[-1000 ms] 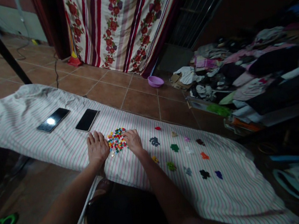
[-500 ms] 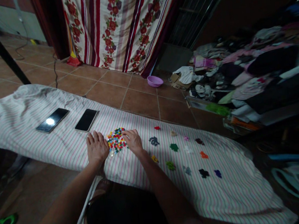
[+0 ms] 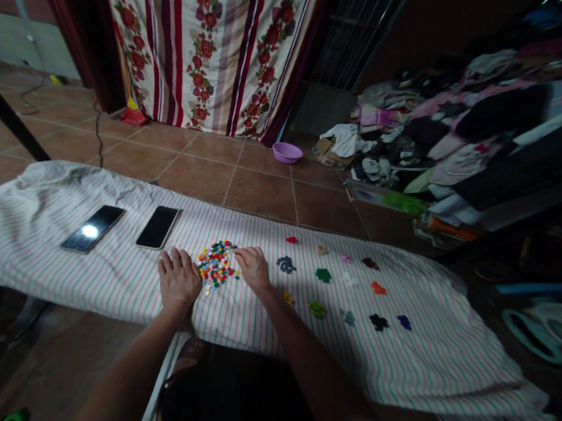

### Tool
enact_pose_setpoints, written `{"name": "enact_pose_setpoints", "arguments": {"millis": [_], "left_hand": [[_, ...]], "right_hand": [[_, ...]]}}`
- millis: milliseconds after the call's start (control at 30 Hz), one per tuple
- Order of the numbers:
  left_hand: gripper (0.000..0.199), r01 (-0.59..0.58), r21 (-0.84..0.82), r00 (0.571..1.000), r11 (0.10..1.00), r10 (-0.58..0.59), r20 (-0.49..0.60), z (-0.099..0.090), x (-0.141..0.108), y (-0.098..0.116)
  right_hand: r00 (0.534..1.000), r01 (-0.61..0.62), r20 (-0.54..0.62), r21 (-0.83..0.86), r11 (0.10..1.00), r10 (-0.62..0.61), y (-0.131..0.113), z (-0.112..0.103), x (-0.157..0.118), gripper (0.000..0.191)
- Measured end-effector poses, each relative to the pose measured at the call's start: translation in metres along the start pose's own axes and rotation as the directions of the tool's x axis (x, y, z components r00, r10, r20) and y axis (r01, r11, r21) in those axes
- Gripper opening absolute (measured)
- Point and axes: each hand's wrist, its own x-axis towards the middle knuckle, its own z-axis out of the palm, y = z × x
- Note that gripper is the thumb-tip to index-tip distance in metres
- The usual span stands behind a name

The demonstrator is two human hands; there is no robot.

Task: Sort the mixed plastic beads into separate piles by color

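A pile of small mixed-colour pieces (image 3: 217, 264) lies on the striped cloth (image 3: 252, 320). Flat on the cloth at the pile's left edge rests my left hand (image 3: 179, 279), fingers spread. At the pile's right edge is my right hand (image 3: 253, 268), its thumb and fingertips pinched together; whatever is between them is too small to make out. Sorted by colour, several little heaps lie to the right, among them dark grey (image 3: 285, 264), dark green (image 3: 323, 275), lime green (image 3: 317, 309), orange (image 3: 378, 287), black (image 3: 378, 322) and a red one (image 3: 291, 239).
Two phones, one with a light reflection (image 3: 93, 229) and one dark (image 3: 157, 227), lie left of the pile. Beyond the cloth are a purple basin (image 3: 288, 153), a flowered curtain (image 3: 239, 54) and a red broom (image 3: 133, 112). Heaped clothes (image 3: 453, 132) stand at the right.
My right hand has drawn slightly away from the pile, its fingers now at the right edge. My left hand stays in place. The whole view has shifted a little.
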Motion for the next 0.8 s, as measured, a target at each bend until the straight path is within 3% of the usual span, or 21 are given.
{"name": "enact_pose_setpoints", "arguments": {"millis": [300, 533, 800], "left_hand": [[0.058, -0.004, -0.007, 1.000, 1.000, 0.004, 0.013, -0.003, -0.001, 0.000], [0.058, -0.014, 0.014, 1.000, 1.000, 0.014, -0.003, 0.002, -0.001, -0.002], [0.059, -0.018, 0.010, 1.000, 1.000, 0.018, -0.020, 0.000, -0.002, -0.001]], "right_hand": [[0.978, -0.122, -0.135, 0.248, 0.961, 0.159, 0.016, -0.005, -0.011, 0.029], [0.946, -0.188, -0.187, 0.342, 0.921, 0.263, 0.037, -0.007, -0.014, 0.027], [0.934, -0.237, -0.224, 0.192, 0.952, 0.278, 0.054, -0.025, -0.012, 0.029]]}}
